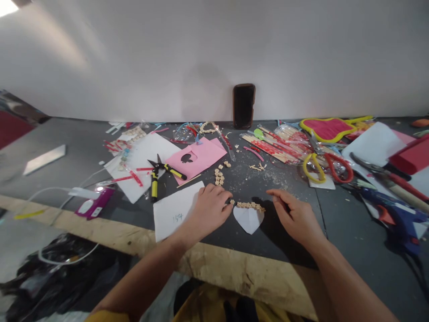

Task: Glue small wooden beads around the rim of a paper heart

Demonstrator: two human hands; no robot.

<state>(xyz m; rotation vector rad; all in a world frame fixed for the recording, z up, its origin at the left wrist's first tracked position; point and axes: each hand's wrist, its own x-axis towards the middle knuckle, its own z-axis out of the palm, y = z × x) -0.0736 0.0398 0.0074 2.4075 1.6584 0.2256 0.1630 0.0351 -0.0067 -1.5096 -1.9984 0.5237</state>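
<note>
A white paper heart (250, 219) lies on the dark tabletop between my hands. Small beige wooden-looking pieces (250, 205) run along its top edge. My left hand (211, 210) is just left of the heart, its thumb and index finger closed at a small beige piece (232, 202). Part of that hand covers the corner of a white sheet (174, 214) with a handwritten number. Behind it sits a loose cluster of similar beige pieces (219, 175). My right hand (296, 219) rests right of the heart, index finger stretched out and thumb apart, with nothing visible in it.
Yellow-and-black pliers (154, 181) and a pink card (197, 156) lie left. A phone (244, 106) leans on the wall. Chopsticks (275, 147), scissors (326, 167) and a blue glue gun (398, 214) are right. A purple adapter (95, 203) with cables sits near the front edge.
</note>
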